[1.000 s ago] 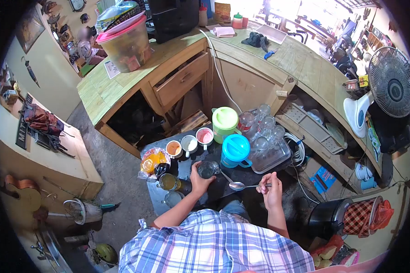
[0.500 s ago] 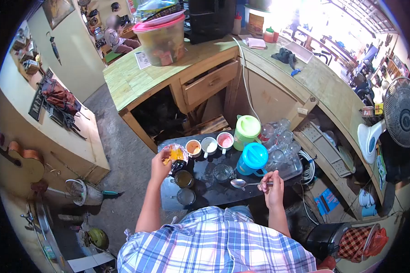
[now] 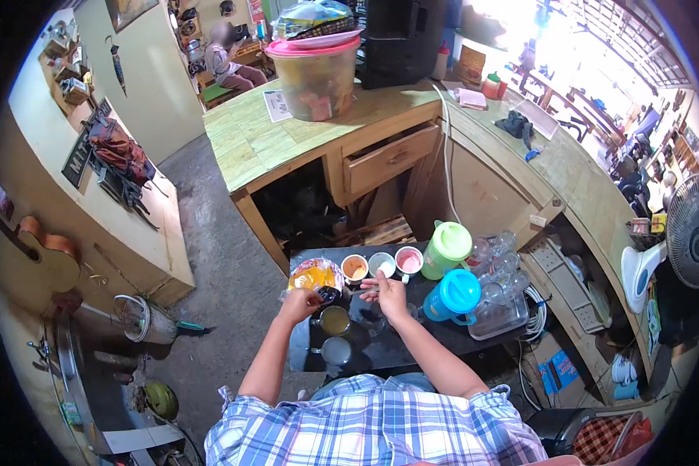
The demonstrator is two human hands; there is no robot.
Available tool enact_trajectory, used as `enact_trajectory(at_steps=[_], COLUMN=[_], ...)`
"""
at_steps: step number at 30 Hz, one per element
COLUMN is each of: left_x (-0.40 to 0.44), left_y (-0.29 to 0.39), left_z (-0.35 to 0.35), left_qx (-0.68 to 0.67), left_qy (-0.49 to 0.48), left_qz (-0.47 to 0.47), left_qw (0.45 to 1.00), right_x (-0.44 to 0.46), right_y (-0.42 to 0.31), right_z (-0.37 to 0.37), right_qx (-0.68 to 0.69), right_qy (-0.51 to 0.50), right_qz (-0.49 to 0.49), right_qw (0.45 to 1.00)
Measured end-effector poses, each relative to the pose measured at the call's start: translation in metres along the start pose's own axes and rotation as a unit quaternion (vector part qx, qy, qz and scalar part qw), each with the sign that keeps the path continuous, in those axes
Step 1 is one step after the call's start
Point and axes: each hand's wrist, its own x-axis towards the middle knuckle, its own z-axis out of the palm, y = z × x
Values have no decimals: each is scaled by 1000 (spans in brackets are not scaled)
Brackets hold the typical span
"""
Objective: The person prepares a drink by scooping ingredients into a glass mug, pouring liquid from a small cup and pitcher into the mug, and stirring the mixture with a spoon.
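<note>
My left hand (image 3: pixel 300 304), fingers pinched together, is at the edge of a shiny black item (image 3: pixel 329 295); what it grips is unclear. Behind it is a pink-and-white plate (image 3: pixel 297 268) with yellow-orange contents (image 3: pixel 318 276). My right hand (image 3: pixel 388 297) holds a spoon (image 3: pixel 359 292), which points left and is partly hidden. Beyond them stand three white cups: one with orange contents (image 3: pixel 355 269), one with white (image 3: pixel 381 265) and one with pink (image 3: pixel 409 261). Nearer me are a glass mug of brownish liquid (image 3: pixel 335 321) and a glass mug of cloudy liquid (image 3: pixel 335 351).
A green-lidded pitcher (image 3: pixel 448 250) and a blue pitcher (image 3: pixel 452 297) stand right of the cups. Several clear glasses (image 3: pixel 497 268) lie by a tray (image 3: pixel 499 325). A wooden counter (image 3: pixel 264 155) curves behind the dark low table (image 3: pixel 435 342). A person (image 3: pixel 229 62) sits far back.
My right hand has moved left with the spoon, from beside the blue pitcher to near the cups. My left hand has come off the plate toward the black item. The view has shifted.
</note>
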Motion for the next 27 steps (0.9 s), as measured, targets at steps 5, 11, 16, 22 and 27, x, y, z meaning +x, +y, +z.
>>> enact_trajectory(at_steps=[5, 11, 16, 22, 27], left_x=[4, 18, 27, 30, 31], left_y=[2, 0, 12, 13, -3], left_z=[8, 18, 15, 22, 31], left_qx=[41, -68, -45, 42, -37], left_qy=[83, 62, 0, -9, -5], left_qz=[-17, -102, -109, -143, -154], left_qw=[996, 991, 993, 989, 987], right_x=[8, 9, 7, 0, -4], right_y=[12, 19, 24, 26, 34], right_z=[11, 17, 19, 19, 19], right_qx=[22, 71, 99, 119, 145], right_qy=[-16, 4, 16, 41, 49], right_qz=[75, 125, 125, 135, 129], right_qw=[997, 990, 987, 983, 980])
